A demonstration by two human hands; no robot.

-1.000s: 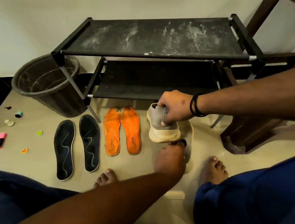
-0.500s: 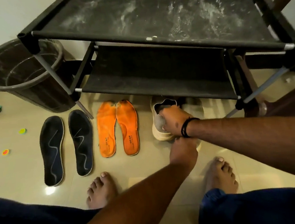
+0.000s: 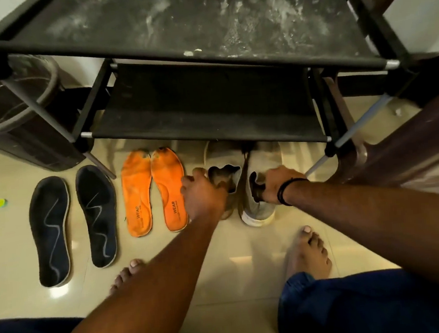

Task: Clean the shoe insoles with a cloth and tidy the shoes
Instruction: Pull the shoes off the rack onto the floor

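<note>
Fingers of the left hand (image 3: 202,194) and right hand (image 3: 272,185) grip two grey shoes (image 3: 258,210) at centre frame, toes under the dusty rack (image 3: 209,119); orange insoles (image 3: 153,192) just left.

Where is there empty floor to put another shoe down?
Bare tile lies in front of the orange insoles, between the dark insoles and the person's toes, and right of the grey shoes towards the rack leg. It is crowded where the left hand and right hand grip the shoes under the rack.
</note>
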